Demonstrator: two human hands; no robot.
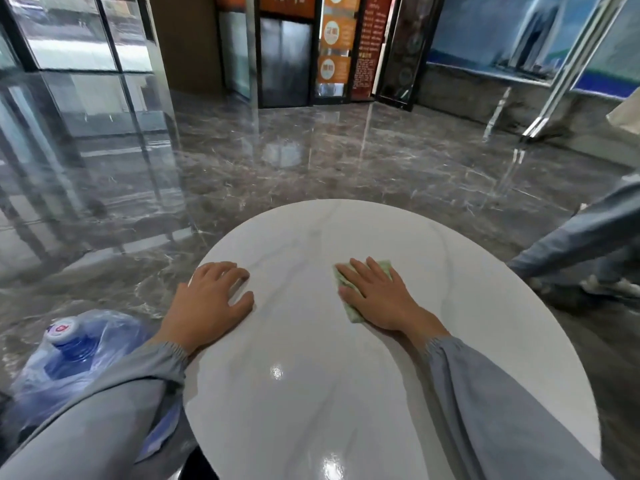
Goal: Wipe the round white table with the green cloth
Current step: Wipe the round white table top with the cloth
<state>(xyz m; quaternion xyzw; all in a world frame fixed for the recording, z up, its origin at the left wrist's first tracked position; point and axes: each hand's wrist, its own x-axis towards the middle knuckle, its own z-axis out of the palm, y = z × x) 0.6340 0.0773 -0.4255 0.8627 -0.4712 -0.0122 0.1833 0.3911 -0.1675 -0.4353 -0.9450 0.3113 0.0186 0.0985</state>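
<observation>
right hand (375,296) flat on green cloth (350,311) (table (346,393))

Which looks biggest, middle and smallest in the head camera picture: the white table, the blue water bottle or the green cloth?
Largest to smallest, as they look:
1. The round white table.
2. The blue water bottle, partly hidden by a sleeve.
3. The green cloth, mostly covered by the right hand, so its full size is unsure.

The right hand (375,294) hides most of the green cloth (352,311) (only its edges show).
</observation>
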